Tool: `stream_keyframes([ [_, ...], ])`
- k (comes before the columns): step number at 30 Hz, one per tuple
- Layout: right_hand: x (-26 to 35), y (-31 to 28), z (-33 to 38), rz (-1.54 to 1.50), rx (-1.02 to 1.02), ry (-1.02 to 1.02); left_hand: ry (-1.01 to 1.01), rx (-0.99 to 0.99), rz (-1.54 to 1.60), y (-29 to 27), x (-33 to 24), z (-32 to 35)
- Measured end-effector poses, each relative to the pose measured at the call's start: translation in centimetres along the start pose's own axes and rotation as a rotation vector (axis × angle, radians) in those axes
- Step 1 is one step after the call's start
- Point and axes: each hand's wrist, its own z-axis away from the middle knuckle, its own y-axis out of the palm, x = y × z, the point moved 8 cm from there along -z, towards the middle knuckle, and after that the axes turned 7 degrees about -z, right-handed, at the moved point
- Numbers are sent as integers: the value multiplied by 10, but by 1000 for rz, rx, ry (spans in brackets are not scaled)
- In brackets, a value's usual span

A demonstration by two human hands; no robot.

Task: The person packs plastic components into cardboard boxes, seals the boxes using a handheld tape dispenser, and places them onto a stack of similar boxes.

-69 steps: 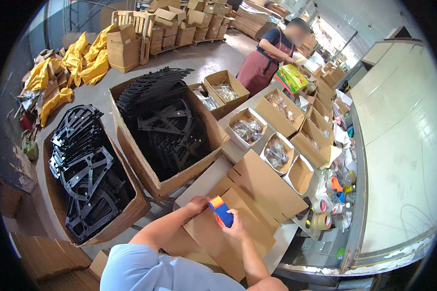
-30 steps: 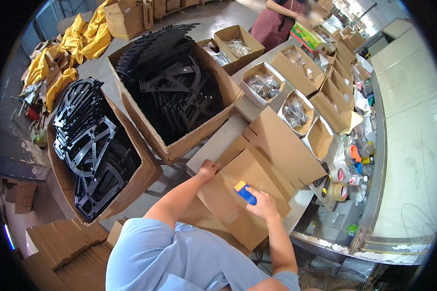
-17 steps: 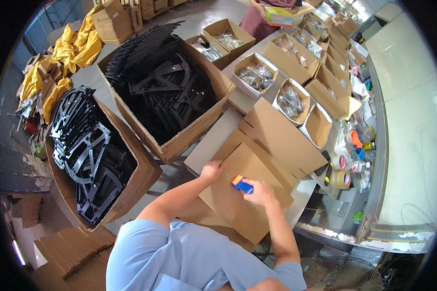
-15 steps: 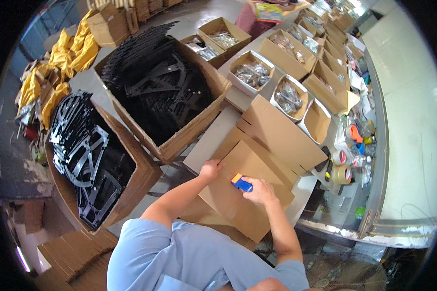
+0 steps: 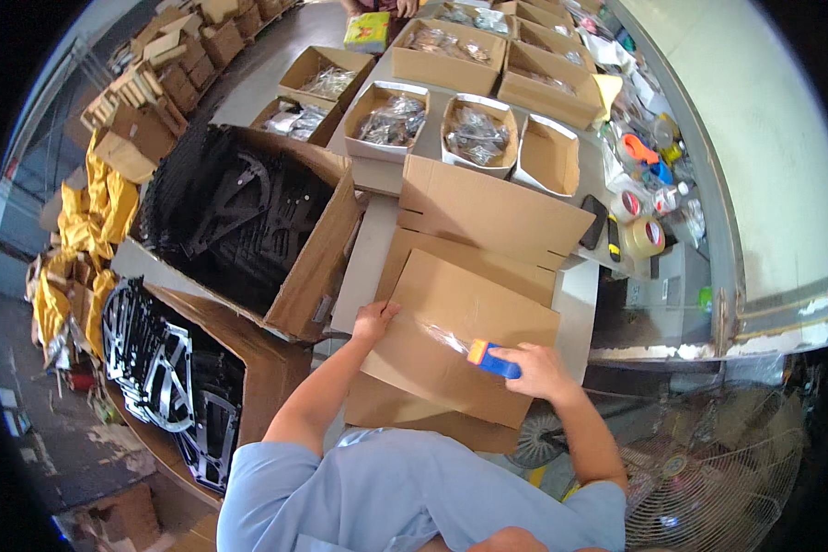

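On the table lies a brown cardboard box (image 5: 460, 299), with one broad flap (image 5: 492, 207) standing up at its far side. My left hand (image 5: 375, 320) is closed at the box's left edge, fingers bent over the cardboard. A shiny strip of clear tape (image 5: 443, 337) runs across the near panel. At the strip's right end is a blue and orange tape dispenser (image 5: 497, 360), and my right hand (image 5: 538, 371) is wrapped round it. The dispenser rests on or just over the panel; which of these I cannot tell.
To the left stand two big cartons of black metal frames (image 5: 239, 202). Beyond the box are white-edged boxes of bagged parts (image 5: 391, 120). Tape rolls (image 5: 647, 236), a phone (image 5: 594, 221) and a cutter lie right. A fan (image 5: 699, 460) stands lower right. Another person's hands touch a green-yellow packet (image 5: 368, 32).
My right hand has drawn the tape dispenser rightward, leaving a longer tape strip on the cardboard. My left hand stays at the box's left edge. The whole view has turned, bringing another person's hands in.
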Motion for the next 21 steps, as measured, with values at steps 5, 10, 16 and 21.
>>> stream_keyframes([
  [5,-3,-25,11,-71,-32,-35,7,4,-3,-7,-9,1],
  [10,-32,6,7,-53,26,24,13,17,-46,-5,-9,-1],
  [16,-51,38,-11,52,76,104,-2,-7,12,-4,-11,2],
  [21,-61,31,2,107,-6,24,-38,-57,-154,8,2,33],
])
